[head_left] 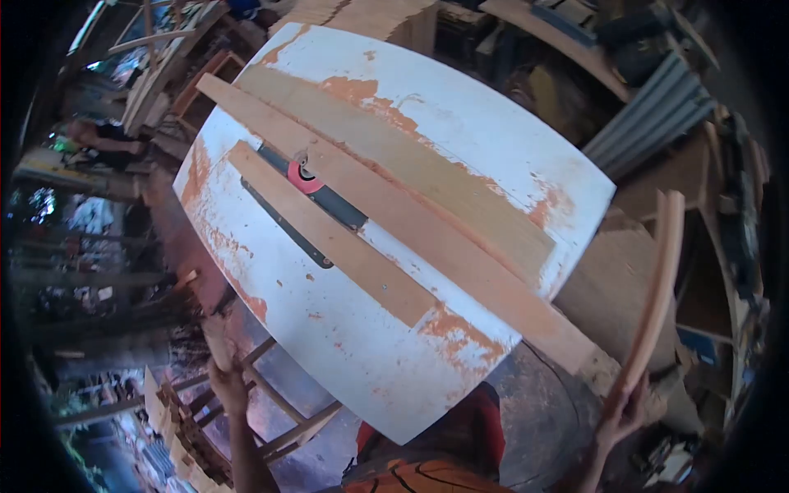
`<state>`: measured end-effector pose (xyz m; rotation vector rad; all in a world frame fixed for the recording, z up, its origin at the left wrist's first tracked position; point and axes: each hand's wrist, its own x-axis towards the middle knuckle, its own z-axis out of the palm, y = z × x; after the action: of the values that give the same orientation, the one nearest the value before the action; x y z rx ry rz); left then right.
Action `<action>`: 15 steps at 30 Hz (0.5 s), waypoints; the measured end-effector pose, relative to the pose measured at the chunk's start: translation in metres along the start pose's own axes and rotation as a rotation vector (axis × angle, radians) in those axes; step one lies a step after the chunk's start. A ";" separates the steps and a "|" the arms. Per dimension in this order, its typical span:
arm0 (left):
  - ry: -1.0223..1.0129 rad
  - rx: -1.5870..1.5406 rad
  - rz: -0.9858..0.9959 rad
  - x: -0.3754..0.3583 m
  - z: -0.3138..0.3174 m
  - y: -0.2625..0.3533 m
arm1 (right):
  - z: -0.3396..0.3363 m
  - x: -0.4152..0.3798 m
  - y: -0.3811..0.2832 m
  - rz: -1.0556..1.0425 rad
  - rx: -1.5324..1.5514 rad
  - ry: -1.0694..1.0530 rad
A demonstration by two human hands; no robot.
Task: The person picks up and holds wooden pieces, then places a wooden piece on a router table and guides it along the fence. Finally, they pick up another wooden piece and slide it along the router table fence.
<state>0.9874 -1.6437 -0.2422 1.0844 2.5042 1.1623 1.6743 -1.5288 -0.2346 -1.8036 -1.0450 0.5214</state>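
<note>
My right hand is closed around the lower end of a long, slightly curved wooden strip, which rises at the right of the white worktable. My left hand is out past the table's near left edge, its fingers curled. A pale, blurred piece shows just above these fingers, and I cannot make out what it is. Set into the tabletop is a dark metal plate with a red ring around a cutter-like part. A long board and a shorter board lie on either side.
Reddish sawdust is scattered over the tabletop. A wooden frame stands below the near left edge. Stacked wood lies at lower left, a corrugated sheet leans at right, and shelves stand beyond the strip.
</note>
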 end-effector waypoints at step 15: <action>0.371 0.569 0.610 0.002 0.054 0.182 | -0.038 0.050 0.097 -0.316 -0.300 0.030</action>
<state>1.1083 -1.5321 -0.1482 2.0553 2.9957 0.8177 1.7703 -1.5242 -0.2989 -1.8449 -1.4139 0.1501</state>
